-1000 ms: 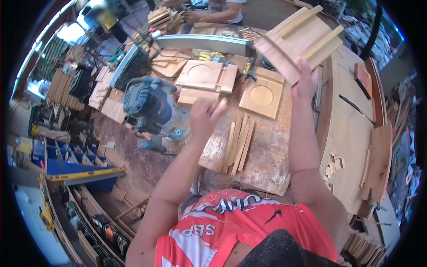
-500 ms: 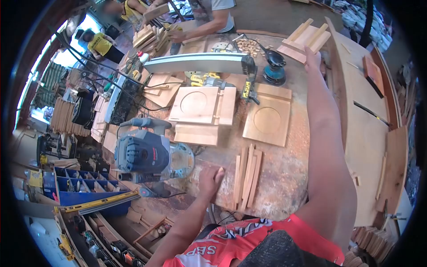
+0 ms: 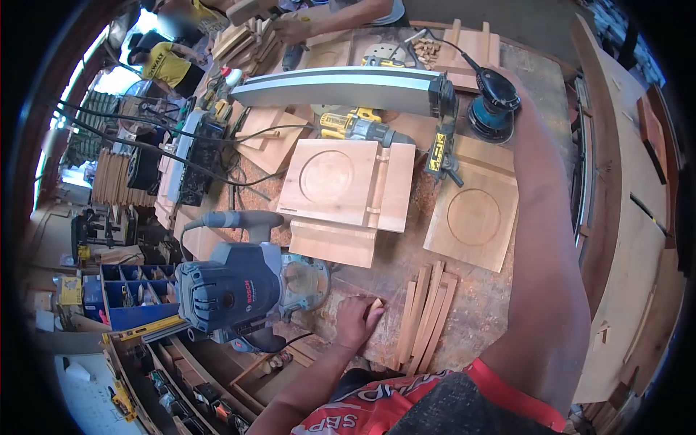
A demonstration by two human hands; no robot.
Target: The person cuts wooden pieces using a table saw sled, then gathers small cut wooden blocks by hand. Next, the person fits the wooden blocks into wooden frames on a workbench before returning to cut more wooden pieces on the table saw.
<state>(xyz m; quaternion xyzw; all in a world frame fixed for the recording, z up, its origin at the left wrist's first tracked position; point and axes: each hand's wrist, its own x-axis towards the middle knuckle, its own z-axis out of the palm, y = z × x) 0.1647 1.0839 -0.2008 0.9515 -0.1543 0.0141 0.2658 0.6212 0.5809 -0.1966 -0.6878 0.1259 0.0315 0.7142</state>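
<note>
L hand [image 3: 354,322] on bench [image 3: 395,281], fingers curled, pinch unclear; slat bundle x1 [image 3: 429,319] to their R, 2 round-recess boards [image 3: 326,177] beyond. R hand [image 3: 513,78]: fingers hidden nr 1 sander [image 3: 493,109], can't tell; 1 panel [image 3: 471,47] w/ 2 rails [image 3: 485,43] beyond.

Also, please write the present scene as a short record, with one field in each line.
left hand: resting on the worktable, beside the wood strips; grip unclear
right hand: reaching to the far side, partly hidden by the sander; grip unclear
strips: loose bundle, lying lengthwise
boards with round recess: two, one left, one right
drill: yellow and black, lying beyond the left board
</note>
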